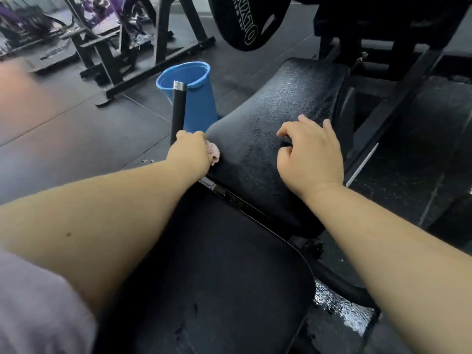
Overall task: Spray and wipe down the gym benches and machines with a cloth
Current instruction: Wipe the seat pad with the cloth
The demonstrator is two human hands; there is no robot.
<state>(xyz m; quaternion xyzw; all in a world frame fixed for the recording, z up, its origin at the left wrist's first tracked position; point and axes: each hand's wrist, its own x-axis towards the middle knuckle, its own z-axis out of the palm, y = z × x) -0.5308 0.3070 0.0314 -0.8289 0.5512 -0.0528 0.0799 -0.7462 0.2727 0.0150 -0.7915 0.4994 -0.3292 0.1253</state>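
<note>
Wiping judged as the step in hand, spraying apparently done on this surface: sheen and fine droplets visible across the textured seat pad (288,103). Pink cloth (215,151) bunched in the left hand (190,149), fingers clenched round it, pressed against the pad's left edge just beside an upright black handle (178,108) with a chrome tip.

Next move, as a judgement: drawing the cloth from the left edge across the top towards the right hand (310,154), with that hand lifted clear first to avoid leaving an unwiped print. Firm, overlapping strokes advisable on the grained vinyl, with damp likely to sit in the texture. Far end of the pad, below the weight plate (237,21), and the nearer pad (217,277) yet to be covered.

Left arm extended forward across the nearer pad, wrist turned inward, knuckles towards the handle. Right hand set palm-down on top of the seat pad, near its middle and apart from the cloth; fingers loosely bent, tips on the vinyl, grasping nothing as far as can be seen; thumb stretched leftward. Probably bracing rather than cleaning. Right forearm reaching in from the lower right, above a wet patch (339,310) on the rubber floor.

Blue bucket (199,98) standing on the floor behind the handle, just beside the pad's left side. No spray bottle in view. Background machines blurred, not assessed.
</note>
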